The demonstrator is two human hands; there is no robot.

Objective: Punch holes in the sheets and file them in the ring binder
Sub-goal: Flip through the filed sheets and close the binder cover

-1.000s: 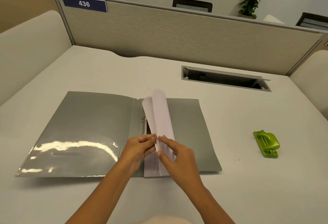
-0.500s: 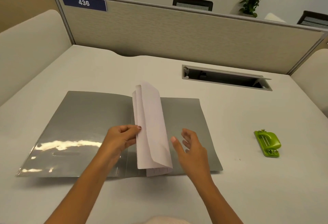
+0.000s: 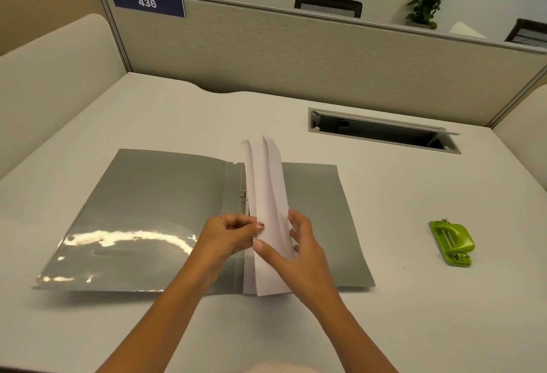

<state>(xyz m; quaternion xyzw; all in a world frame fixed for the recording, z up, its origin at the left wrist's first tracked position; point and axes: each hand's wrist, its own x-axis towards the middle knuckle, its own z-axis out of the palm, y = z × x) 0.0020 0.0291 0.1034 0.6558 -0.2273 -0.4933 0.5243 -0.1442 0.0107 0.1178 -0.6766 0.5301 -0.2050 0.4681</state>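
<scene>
A grey ring binder (image 3: 142, 210) lies open and flat on the white desk. White sheets (image 3: 268, 189) stand curled upright over its spine, just right of a metal ring (image 3: 243, 195). My left hand (image 3: 228, 235) pinches the sheets' left edge near the lower ring. My right hand (image 3: 299, 250) holds the sheets from the right, thumb on their front. A green hole punch (image 3: 451, 242) rests on the desk far to the right, away from both hands.
A recessed cable tray (image 3: 381, 130) opens in the desk behind the binder on the right. A fabric partition (image 3: 296, 56) with a "436" label (image 3: 147, 2) bounds the far edge. Padded side panels stand left and right.
The sheets swung back to the right, off the left cover, and now stand over the spine. My right hand, open and apart half a second ago, has closed on them again.
</scene>
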